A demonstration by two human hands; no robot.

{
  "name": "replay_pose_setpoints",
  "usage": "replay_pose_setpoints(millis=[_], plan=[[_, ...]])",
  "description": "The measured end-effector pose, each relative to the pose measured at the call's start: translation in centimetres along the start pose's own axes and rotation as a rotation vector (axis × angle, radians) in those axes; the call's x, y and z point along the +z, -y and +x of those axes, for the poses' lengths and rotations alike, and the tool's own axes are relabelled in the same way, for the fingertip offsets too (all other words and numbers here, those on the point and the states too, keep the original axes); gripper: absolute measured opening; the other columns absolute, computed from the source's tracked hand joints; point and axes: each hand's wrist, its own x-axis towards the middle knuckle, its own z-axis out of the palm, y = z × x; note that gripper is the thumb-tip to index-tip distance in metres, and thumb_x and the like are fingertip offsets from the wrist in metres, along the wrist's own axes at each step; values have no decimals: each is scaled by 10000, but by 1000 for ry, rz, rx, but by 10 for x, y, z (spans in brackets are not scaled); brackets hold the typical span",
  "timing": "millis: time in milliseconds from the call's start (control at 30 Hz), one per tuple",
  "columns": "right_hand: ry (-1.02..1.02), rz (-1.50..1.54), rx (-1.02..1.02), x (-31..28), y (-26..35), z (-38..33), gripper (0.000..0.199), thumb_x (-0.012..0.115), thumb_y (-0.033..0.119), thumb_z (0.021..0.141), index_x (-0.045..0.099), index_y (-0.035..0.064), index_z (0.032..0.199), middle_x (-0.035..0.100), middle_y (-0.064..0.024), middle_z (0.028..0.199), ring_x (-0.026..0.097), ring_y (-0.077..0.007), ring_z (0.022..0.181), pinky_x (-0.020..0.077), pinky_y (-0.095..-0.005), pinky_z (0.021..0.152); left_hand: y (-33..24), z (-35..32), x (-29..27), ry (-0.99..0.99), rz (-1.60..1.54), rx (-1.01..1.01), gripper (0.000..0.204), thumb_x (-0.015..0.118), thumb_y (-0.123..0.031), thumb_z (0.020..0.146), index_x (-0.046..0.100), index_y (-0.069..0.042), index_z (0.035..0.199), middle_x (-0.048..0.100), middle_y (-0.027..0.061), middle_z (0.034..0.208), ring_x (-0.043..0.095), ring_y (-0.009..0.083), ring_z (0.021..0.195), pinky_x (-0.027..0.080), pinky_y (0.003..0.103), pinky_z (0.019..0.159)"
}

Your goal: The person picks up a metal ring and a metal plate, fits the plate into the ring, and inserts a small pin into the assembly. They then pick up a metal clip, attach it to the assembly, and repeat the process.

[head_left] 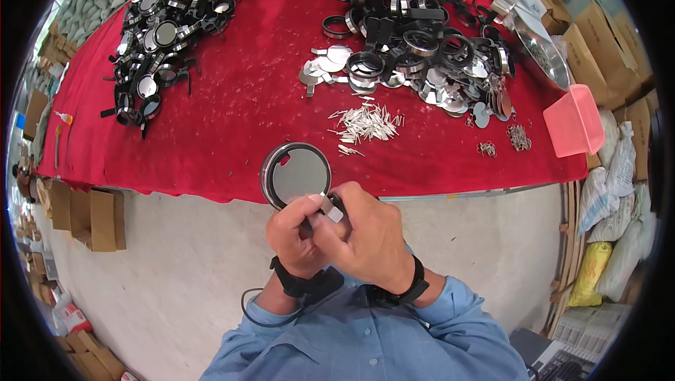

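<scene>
Left hand [295, 233]: comes up from 6 o'clock, wrist with a black strap, fingers curled, thumb pressing the lower rim of the mirror [296, 175].
Right hand [367, 235]: also from 6 o'clock, black strap on the wrist, folded over the left hand; its fingers pinch a small metal tab [331, 210] at the mirror's 5 o'clock edge.
Mirror: round, black ring, grey face, held upright in the middle, over the near edge of the red table [232, 121].
Hidden: the handle part under the mirror is covered by both hands; whether the tab is joined to the ring I cannot tell.
Pins [367, 122]: small silver heap at 12 o'clock from the mirror.
Finished heap [163, 33]: at 10 o'clock, black framed mirrors.
Parts heap [422, 43]: at 1 o'clock, rings and discs mixed.
Pink box [573, 121]: at 3 o'clock, at the table edge.
Cartons [605, 40]: brown, at 2 o'clock, cut by the picture rim.
Yellow bag [590, 272]: at 4 o'clock, among white sacks.
</scene>
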Motion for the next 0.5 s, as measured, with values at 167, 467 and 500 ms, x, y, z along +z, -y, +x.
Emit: replay_pose_setpoints(millis=[167,467,500], plan=[[-50,-86,-105,2,-6,4,240,749,218,848,622,39,946,662,-106,776,676,-308,632,505,-396,548,2,5,0,45,-16,-12,557,865,-11,762,553,-48,1222,666,91,791,622,180,625,477,276,556],[-4,-160,-83,-5,-11,9,271,738,272,879,631,39,966,657,-93,738,662,-281,593,507,-396,536,-7,7,0,183,62,-297,493,804,-31,830,592,-39,1276,705,119,1106,715,168,934,565,281,814],[4,-111,-13,-9,-14,8,278,748,282,885,636,41,969,636,-88,700,649,-273,574,498,-391,529,-4,10,-2,243,-99,-538,499,794,-22,841,577,-40,1291,690,101,1123,705,134,937,564,271,811]])
